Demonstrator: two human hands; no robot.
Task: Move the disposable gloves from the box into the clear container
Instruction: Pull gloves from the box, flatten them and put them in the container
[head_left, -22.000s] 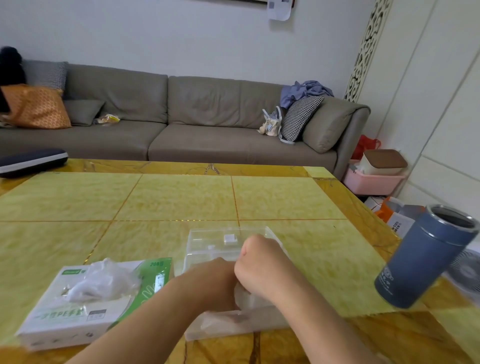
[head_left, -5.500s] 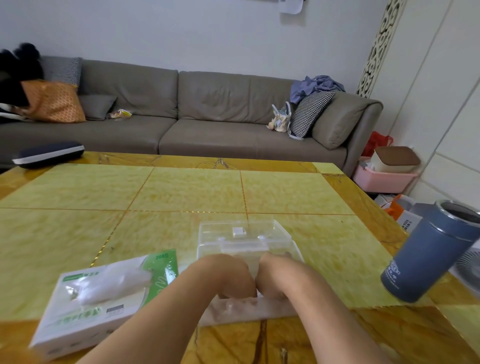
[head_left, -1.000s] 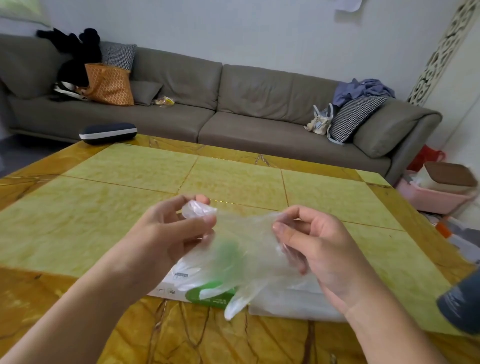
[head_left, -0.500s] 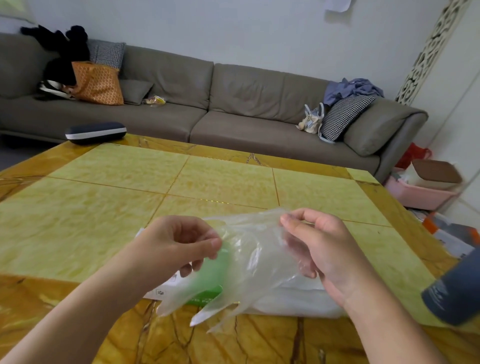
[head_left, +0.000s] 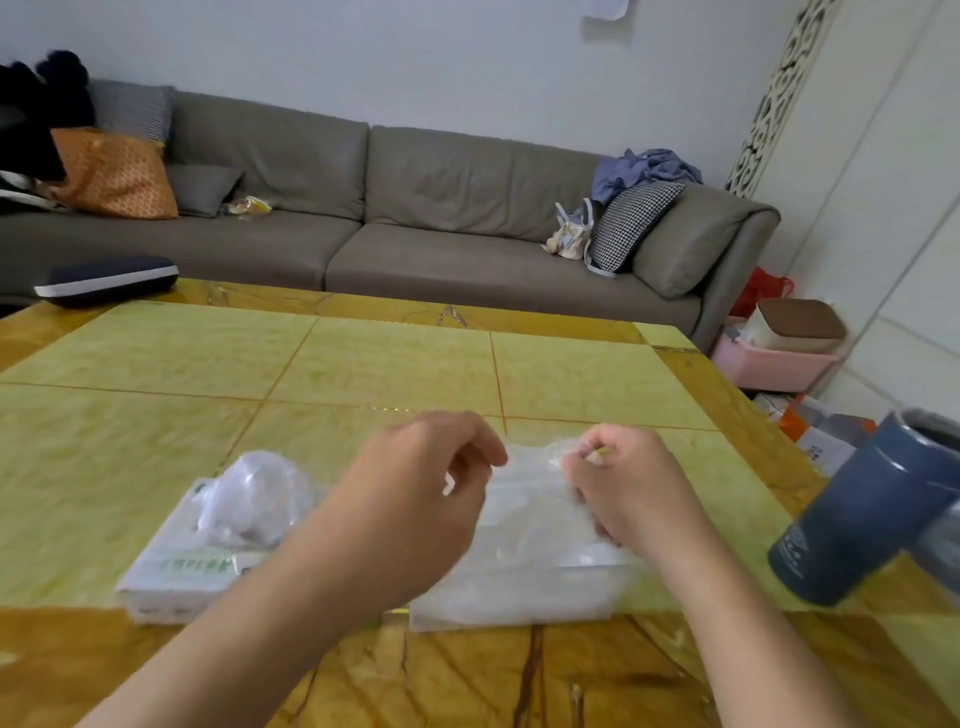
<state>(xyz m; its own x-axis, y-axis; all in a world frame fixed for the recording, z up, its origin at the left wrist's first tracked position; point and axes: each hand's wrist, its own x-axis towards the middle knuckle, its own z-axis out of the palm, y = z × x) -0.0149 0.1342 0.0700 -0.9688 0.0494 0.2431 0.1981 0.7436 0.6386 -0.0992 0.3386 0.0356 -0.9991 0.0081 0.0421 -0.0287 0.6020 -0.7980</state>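
A white and green glove box (head_left: 182, 566) lies on the table at the near left, with a tuft of thin clear gloves (head_left: 249, 493) sticking out of its top. To its right sits the clear container (head_left: 519, 592), its inside filled with clear plastic gloves. My left hand (head_left: 415, 499) and my right hand (head_left: 623, 488) hover over the container, each pinching an edge of a thin clear glove (head_left: 535, 467) stretched between them above the container. My left forearm covers part of the box and the container's left end.
A blue metal tumbler (head_left: 862, 514) stands at the table's right edge, close to my right arm. A dark flat case (head_left: 104, 278) lies at the far left corner. Behind the table (head_left: 363, 374) runs a grey sofa (head_left: 415, 208); a pink bin (head_left: 774, 364) sits on the floor at right.
Both hands have come down and forward with the glove, from chest height to just over the clear container. The glove no longer hangs loose below my hands.
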